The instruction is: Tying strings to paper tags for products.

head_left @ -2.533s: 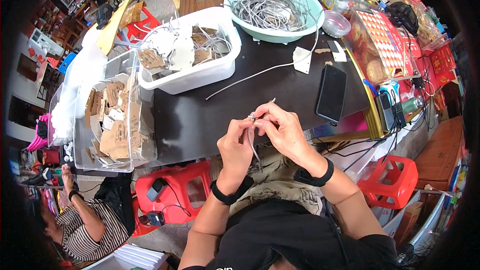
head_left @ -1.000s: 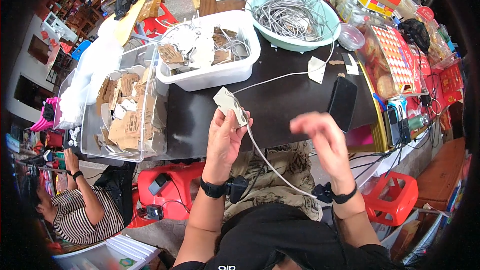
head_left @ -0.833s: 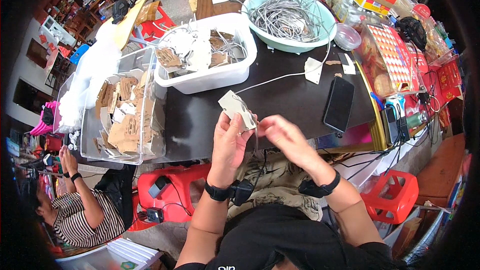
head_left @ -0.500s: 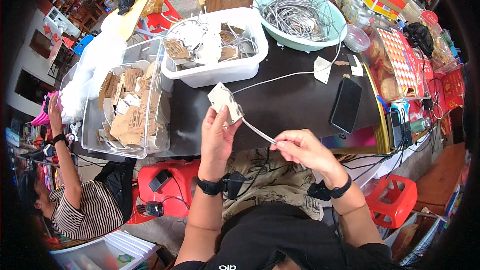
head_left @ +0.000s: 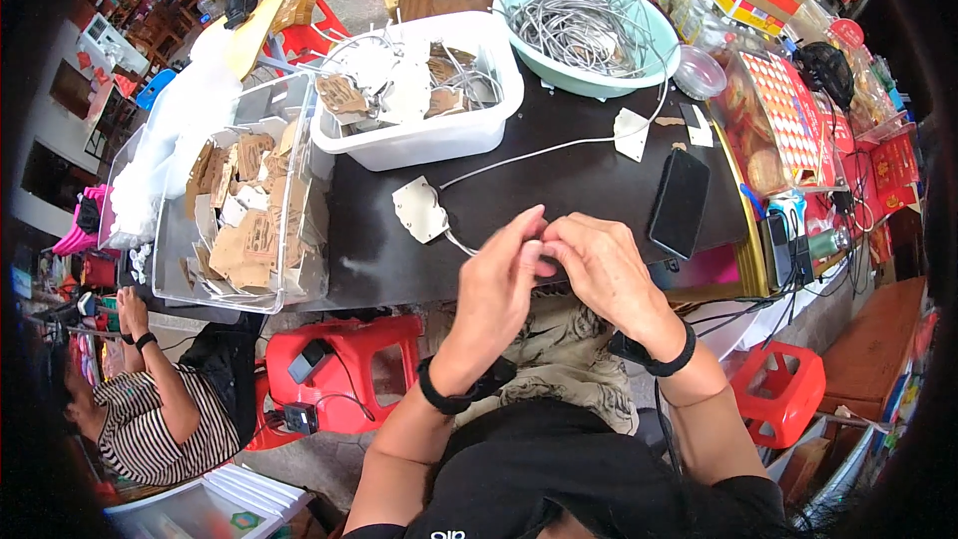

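Observation:
My left hand [head_left: 499, 284] and my right hand [head_left: 606, 274] meet over the table's front edge, fingers closed in a pinch. Between them they grip the end of a grey-white cable [head_left: 458, 243], mostly hidden by the fingers. The cable leads from an off-white card [head_left: 420, 210] with small notches along its edge, lying flat just beyond my left hand. From that card more cable runs right past a second off-white card [head_left: 631, 134] and up into the pale green basin [head_left: 589, 88], which holds a tangle of grey cable.
A white tub [head_left: 429, 148] of cards and cable stands at the back, beside a clear bin [head_left: 225, 294] of brown and white card pieces. A black phone [head_left: 681, 202] lies right. Red stools [head_left: 344, 364] stand below the table. At left sits another person in a striped shirt [head_left: 175, 419].
My left hand has let go of the off-white card, now lying on the table, and moved right to join my right hand at the cable. The other person's raised arm has come down.

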Demonstrator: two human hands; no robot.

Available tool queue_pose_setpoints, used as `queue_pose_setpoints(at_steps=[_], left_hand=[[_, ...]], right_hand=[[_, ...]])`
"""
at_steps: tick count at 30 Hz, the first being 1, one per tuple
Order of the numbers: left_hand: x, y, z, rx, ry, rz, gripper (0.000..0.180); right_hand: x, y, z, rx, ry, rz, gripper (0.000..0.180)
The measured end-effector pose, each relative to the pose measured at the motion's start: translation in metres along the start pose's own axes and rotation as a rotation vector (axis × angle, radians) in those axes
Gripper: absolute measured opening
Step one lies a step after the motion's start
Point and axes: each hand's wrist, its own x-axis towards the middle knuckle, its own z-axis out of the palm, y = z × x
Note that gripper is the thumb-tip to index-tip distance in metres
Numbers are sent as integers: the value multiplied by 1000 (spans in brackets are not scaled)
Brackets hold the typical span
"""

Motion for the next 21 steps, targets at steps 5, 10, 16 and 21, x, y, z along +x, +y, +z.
queue_pose_setpoints(at_steps=[5, 10, 16, 21], left_hand=[[10, -2, -1, -51, 100, -104, 23], [15, -10, -1, -161, 159, -143, 26], [16, -14, 4, -108, 221, -88, 26], [18, -17, 5, -141, 312, -94, 25]], right_hand=[[1, 3, 4, 356, 221, 196, 23], [-13, 24, 11, 873, 158, 350, 26], [-13, 25, 31, 981, 98, 352, 20], [-18, 21, 35, 799, 55, 262, 33]])
